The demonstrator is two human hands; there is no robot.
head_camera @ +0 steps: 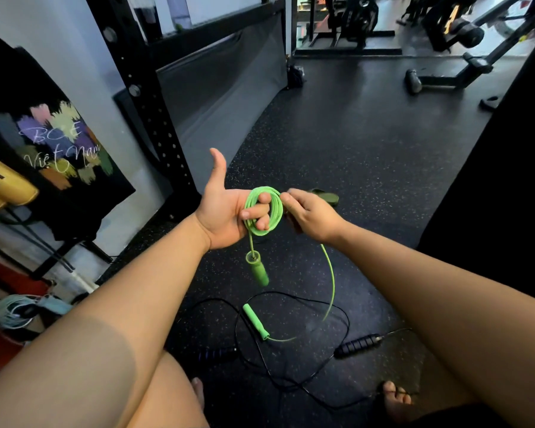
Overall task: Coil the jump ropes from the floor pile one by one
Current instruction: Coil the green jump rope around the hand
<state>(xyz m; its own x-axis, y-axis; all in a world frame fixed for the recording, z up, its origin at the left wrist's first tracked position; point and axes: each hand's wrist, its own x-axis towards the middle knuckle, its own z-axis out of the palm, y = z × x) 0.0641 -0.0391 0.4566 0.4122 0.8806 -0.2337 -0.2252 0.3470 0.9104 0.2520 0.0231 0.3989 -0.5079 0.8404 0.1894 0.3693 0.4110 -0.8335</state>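
Note:
A green jump rope (277,211) is wound in several loops around the fingers of my left hand (221,211), thumb up. One green handle (257,268) hangs below that hand. My right hand (311,216) pinches the rope just right of the coil; from it the rope arcs down to the second green handle (255,325) near the floor. A black jump rope (291,378) with dark ribbed handles (357,345) lies loose on the floor between my feet.
A black rack upright (155,118) and a grey mat stand at the left. A printed black bag (53,149) hangs far left. Gym benches and machines (445,78) fill the back. A dark flat object (325,196) lies on the floor behind my hands.

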